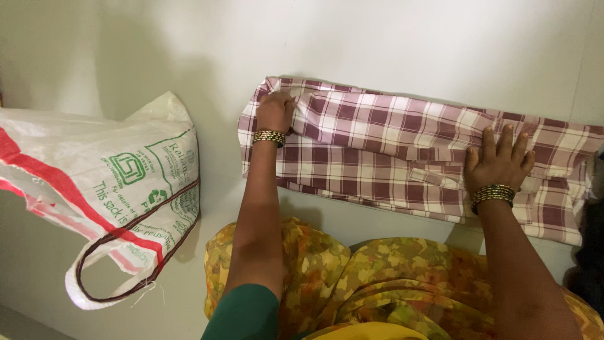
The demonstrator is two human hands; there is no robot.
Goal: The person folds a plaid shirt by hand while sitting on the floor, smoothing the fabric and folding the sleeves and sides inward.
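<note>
A maroon and white checked shirt (pixel 390 145) lies folded into a long strip on the pale surface, close to the wall. My left hand (pixel 275 111) grips its left end, fingers curled over the cloth. My right hand (pixel 499 160) lies flat on the right part of the shirt, fingers spread and pressing down. Both wrists carry beaded bangles.
A white woven plastic sack (pixel 107 189) with red stripes, green print and a looped handle lies at the left. My lap in yellow-green floral cloth (pixel 352 277) fills the bottom centre. A pale wall (pixel 377 38) runs behind the shirt. Something dark sits at the right edge (pixel 591 252).
</note>
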